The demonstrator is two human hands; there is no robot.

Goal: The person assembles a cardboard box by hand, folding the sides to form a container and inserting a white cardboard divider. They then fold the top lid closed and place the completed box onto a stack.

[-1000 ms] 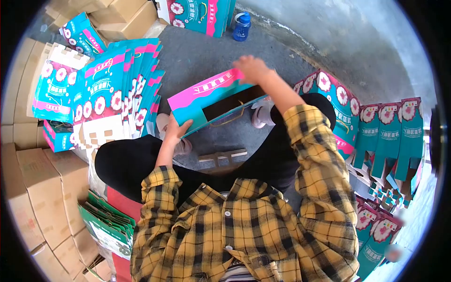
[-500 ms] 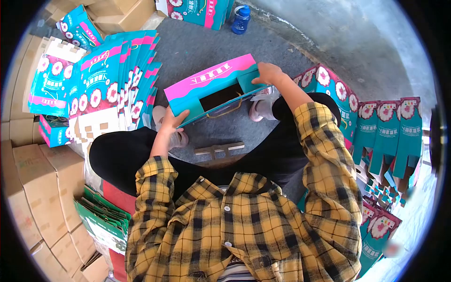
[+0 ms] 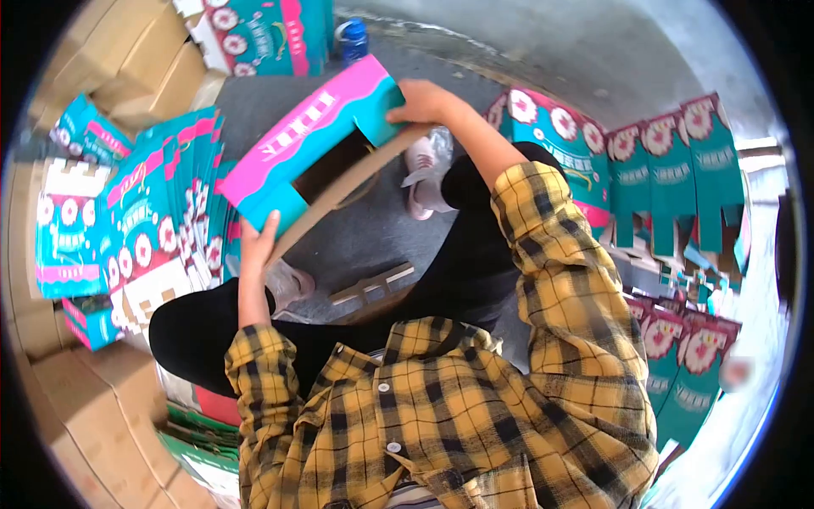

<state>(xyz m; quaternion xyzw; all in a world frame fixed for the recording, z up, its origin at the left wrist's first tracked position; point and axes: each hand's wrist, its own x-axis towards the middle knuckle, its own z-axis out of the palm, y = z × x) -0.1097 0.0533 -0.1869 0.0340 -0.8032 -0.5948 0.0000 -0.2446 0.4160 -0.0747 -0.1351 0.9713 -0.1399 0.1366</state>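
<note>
A pink and teal cardboard gift box (image 3: pixel 337 106) is held tilted in front of me, above my feet. Its top has an opening with a dark inside, and a brown cardboard flap edge (image 3: pixel 360 174) runs along the near side. My left hand (image 3: pixel 259 242) grips the lower left corner, thumb on the teal face. At the upper right corner my right hand (image 3: pixel 421 102) closes over the other end. Below the box, a cut cardboard strip (image 3: pixel 373 284) lies on the floor between my legs.
Flat printed cartons (image 3: pixel 140 199) fan out on the left, near brown shipping boxes (image 3: pixel 93 407). More teal cartons (image 3: pixel 657 161) stand on the right. A blue bottle (image 3: pixel 353 41) is at the back, beside a stack of printed cartons (image 3: pixel 271 38). Green bags (image 3: pixel 199 441) lie lower left.
Both hands have raised and tilted the box more steeply, its right end higher. The brown flap edge now shows along its near side. The whole view has shifted and turned.
</note>
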